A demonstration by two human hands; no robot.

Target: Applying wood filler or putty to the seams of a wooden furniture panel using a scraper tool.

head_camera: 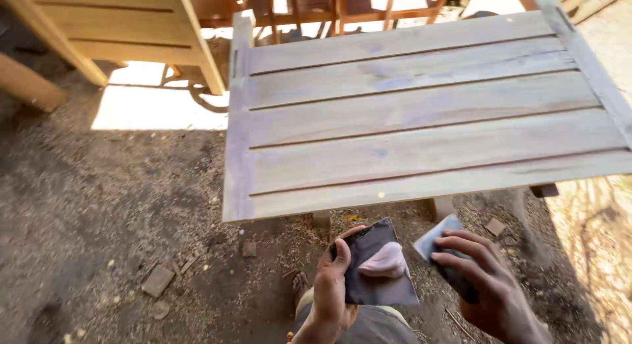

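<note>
Left hand: I'm seeing the left hand [331,288] gripping a dark sheet of sandpaper [377,265], thumb pinching along its left edge, fingers wrapping behind it; a pale worn patch is showing on the sheet's face.
Right hand: the right hand [490,285] is closing its fingers over a second, greyer piece of sandpaper [438,242], curled fingertips pressing it against the palm; one corner is sticking up past the knuckles.
Sandpaper location: both pieces are sitting low in frame, near each other but not touching, just below the front edge of the slatted panel.
Panel: I'm looking at a pale wooden slatted panel [421,113], five long boards running across between end rails, taking up most of the upper right; neither hand is touching it.
Ground: dirt floor [112,206] is lying in shade, covered with shavings and a few small wood offcuts [158,280].
Background: another piece of light wooden furniture [125,28] is standing at upper left, sunlit patch beside it.
Body: a sandalled foot [299,285] is peeking out beside the left wrist.
</note>
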